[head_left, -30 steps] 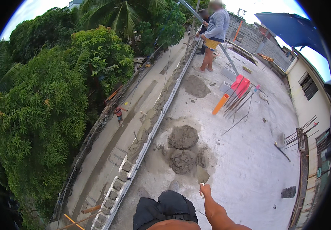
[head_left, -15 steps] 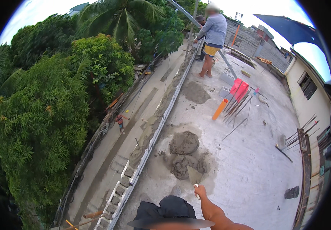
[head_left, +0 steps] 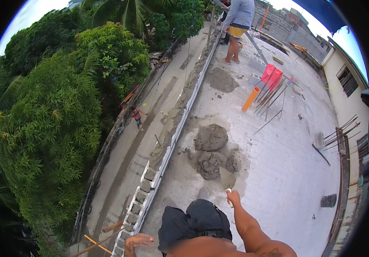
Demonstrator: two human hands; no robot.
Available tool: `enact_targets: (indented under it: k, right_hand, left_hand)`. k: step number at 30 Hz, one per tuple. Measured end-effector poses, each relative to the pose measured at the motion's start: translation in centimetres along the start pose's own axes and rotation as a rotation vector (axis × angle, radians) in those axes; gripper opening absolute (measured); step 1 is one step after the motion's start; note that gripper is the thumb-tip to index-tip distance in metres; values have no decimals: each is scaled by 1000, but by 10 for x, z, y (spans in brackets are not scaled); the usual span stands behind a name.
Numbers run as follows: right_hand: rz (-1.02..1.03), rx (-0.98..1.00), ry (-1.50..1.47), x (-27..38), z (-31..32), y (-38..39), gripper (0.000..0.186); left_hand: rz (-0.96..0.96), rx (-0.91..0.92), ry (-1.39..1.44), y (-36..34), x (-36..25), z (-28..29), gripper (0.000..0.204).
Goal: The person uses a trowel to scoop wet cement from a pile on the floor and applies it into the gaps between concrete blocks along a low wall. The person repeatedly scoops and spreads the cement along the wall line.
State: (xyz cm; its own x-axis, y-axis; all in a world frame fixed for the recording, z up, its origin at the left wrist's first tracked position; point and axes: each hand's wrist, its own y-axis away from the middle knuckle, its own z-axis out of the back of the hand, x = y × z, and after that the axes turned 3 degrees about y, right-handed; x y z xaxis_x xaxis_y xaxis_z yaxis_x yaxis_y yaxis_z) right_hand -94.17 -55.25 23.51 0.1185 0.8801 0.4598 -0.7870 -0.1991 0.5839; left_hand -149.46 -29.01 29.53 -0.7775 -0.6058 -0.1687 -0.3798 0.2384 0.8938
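Observation:
My right hand (head_left: pixel 233 197) is closed round the white handle of a trowel (head_left: pixel 227 178). The pointed blade lies at the lower right edge of the nearer wet mortar heap (head_left: pixel 210 165). Just beyond that sits a second mortar heap (head_left: pixel 211 137) on the concrete slab. At the lower left, my left hand (head_left: pixel 138 241) hangs beside the hollow-block wall (head_left: pixel 136 208), its fingers stretched out with nothing in them. Whether it touches the wall, I cannot tell. Mortar covers the top of the wall farther along, while the near blocks show their filled cells.
The wall marks the slab's left edge, with a drop to a lane where a person (head_left: pixel 137 116) walks. Rebar stubs (head_left: pixel 274 95) with a pink cover and an orange pipe (head_left: pixel 250 99) rise ahead. Beyond, a co-worker (head_left: pixel 237 30) stands by the wall. A black bucket (head_left: pixel 328 200) lies right.
My left hand has come into view at the lower left. The view has tilted down and shifted. My right hand still holds the trowel at the nearer mortar heap.

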Motion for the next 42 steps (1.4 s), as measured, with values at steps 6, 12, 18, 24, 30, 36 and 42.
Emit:
enact_targets:
  k: [6, 12, 18, 24, 30, 36, 42]
  right_hand:
    - [-177, 35, -99, -34, 27, 0, 47]
    - [-280, -30, -350, -79, 61, -36, 41]
    - [-428, -77, -569, -115, 101, -129, 42]
    - [-310, -86, -391, -156, 89, -241, 44]
    - [-658, -75, -133, -254, 6, -372, 49]
    - [-478, -298, -94, -352, -74, -450, 47]
    - [-795, -177, -577, -374, -109, -487, 48]
  left_hand:
    - [-107, -310, -497, -57, -108, 24, 46]
    - [-255, -376, -481, -123, -151, -55, 35]
    - [-376, -546, -766, -170, -204, -173, 34]
    - [-414, -547, -744, -244, -295, -267, 27]
    - [-376, -415, -641, -410, -329, -274, 23]
    - [-356, -280, -782, -576, -320, -253, 19]
    - [-264, -55, -901, -631, -288, -255, 16]
